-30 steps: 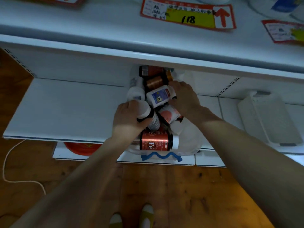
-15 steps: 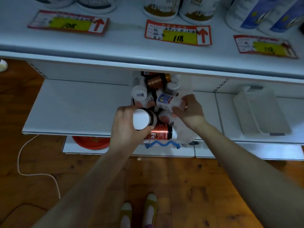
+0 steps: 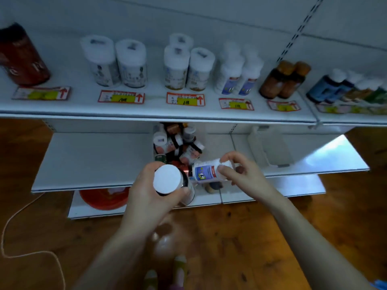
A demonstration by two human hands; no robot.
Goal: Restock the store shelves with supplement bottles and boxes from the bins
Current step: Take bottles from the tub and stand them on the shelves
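Observation:
My left hand (image 3: 146,197) grips a dark bottle with a white cap (image 3: 167,180), cap toward me, in front of the lower shelf. My right hand (image 3: 240,174) holds a white bottle with a blue label (image 3: 206,171) on its side, thumb and fingers around it. Behind both hands a clear bin (image 3: 178,141) of mixed supplement bottles sits on the lower shelf (image 3: 94,160). On the upper shelf (image 3: 146,109) stand rows of bottles: white tubs (image 3: 132,63), white bottles with blue labels (image 3: 238,74) and amber bottles (image 3: 282,80).
Price tags (image 3: 185,99) line the upper shelf's front. A white empty bin (image 3: 270,147) lies on the lower shelf at the right. A red object (image 3: 102,197) sits on the bottom shelf. A cord (image 3: 25,248) runs over the wooden floor at the left.
Both hands have lifted their bottles out of the bin and pulled back toward me. The view has tilted up, so the stocked upper shelf now shows.

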